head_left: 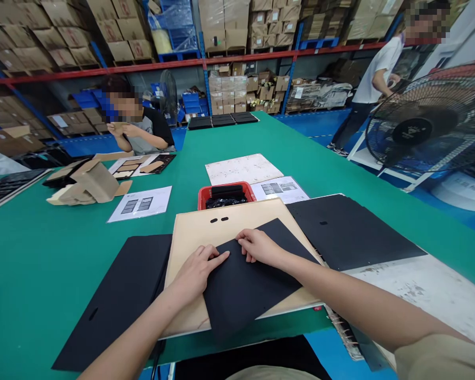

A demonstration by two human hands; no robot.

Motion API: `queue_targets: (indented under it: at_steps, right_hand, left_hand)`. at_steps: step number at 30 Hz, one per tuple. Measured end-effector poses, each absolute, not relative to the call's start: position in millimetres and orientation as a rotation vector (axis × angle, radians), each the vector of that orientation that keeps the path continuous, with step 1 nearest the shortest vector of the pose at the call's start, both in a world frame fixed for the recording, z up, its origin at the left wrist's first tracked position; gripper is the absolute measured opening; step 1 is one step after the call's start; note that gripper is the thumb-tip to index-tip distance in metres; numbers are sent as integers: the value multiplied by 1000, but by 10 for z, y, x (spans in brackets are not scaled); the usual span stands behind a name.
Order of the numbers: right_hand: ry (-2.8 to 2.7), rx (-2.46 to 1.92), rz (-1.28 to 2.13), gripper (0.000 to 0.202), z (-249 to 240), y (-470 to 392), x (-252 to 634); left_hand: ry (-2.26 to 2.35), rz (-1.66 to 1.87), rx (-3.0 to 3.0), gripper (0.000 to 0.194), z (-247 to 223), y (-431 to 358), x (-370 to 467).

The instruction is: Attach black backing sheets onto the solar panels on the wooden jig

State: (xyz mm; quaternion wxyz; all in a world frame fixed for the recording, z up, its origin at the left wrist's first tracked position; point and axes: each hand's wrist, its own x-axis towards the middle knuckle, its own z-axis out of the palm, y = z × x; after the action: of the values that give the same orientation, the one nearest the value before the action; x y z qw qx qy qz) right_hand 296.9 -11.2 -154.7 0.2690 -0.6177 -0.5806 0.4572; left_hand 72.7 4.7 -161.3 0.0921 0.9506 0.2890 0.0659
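Note:
A black sheet (pixel 257 285) lies at a slant on a tan board (pixel 192 229) in front of me. My left hand (pixel 200 269) rests at the sheet's left edge, index finger stretched onto it and the other fingers loosely bent. Near the sheet's upper edge my right hand (pixel 259 247) is closed, thumb and index fingertip pressed together; what they pinch is too small or hidden to make out. Two small black oval pieces (pixel 219 219) lie on the board above my hands.
Black sheets lie to the left (pixel 119 295) and right (pixel 352 227) of the board. Beyond it stand a red basket (pixel 253 191) of black pieces and printed papers (pixel 142 205). One person sits at the far left; another stands by a large fan (pixel 414 129).

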Motion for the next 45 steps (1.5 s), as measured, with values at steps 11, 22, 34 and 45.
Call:
queue_targets:
  at_steps: [11, 22, 34, 45]
  right_hand:
    - [-2517, -1481, 58, 39, -1605, -657, 2829]
    - [-2160, -1535, 754, 42, -1440, -454, 3056]
    - [-2412, -1536, 587, 47, -1402, -375, 2962]
    - [-2634, -1595, -96, 45, -1566, -459, 2787]
  left_hand:
    - [808, 32, 3009, 71, -1538, 57, 775]
    - [896, 201, 2861, 67, -1626, -87, 637]
    - [924, 197, 2898, 62, -1671, -103, 644]
    - [938, 219, 2845, 58, -1759, -86, 647]
